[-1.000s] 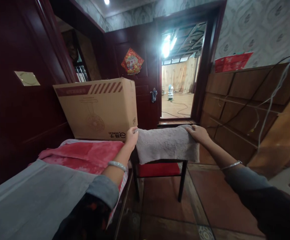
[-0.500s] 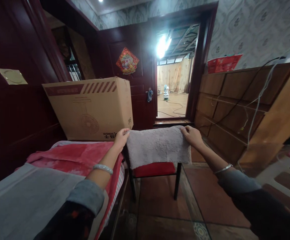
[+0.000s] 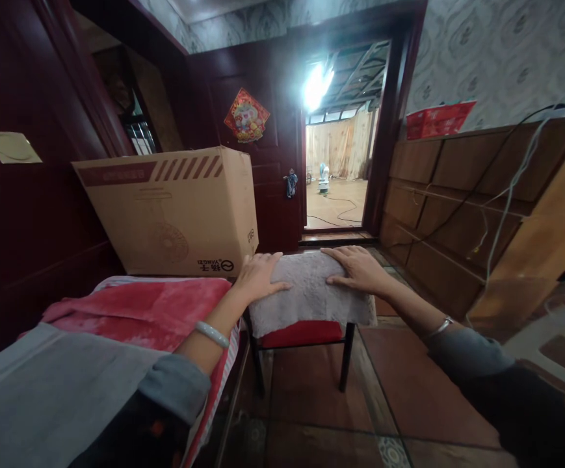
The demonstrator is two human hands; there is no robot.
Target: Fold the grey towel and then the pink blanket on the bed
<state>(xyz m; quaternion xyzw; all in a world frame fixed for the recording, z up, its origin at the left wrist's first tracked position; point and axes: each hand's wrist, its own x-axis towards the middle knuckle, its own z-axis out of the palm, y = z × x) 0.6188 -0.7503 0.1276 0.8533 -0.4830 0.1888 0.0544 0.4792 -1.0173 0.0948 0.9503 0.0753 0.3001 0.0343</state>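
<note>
A grey fluffy towel [image 3: 306,296] hangs over the backrest of a chair with a red seat [image 3: 302,333] and dark legs. My left hand [image 3: 261,276] lies on the towel's upper left part, fingers stretched over the top edge and thumb apart. On the upper right part rests my right hand [image 3: 355,268], also open, its thumb on the near side of the cloth. Both hands touch the towel without pinching it. The backrest itself is hidden under the cloth.
Left of the chair is a surface covered with a pink-red cloth [image 3: 140,312] and a grey cloth [image 3: 67,383]. A large cardboard box [image 3: 165,214] stands behind them. A wooden cabinet [image 3: 458,214] with hanging cables lines the right side. Beyond is an open doorway [image 3: 335,214].
Both hands have let go of the towel's upper corners and moved inward, now lying spread on its top. The towel stays over the chair back, its lower edge slightly shifted.
</note>
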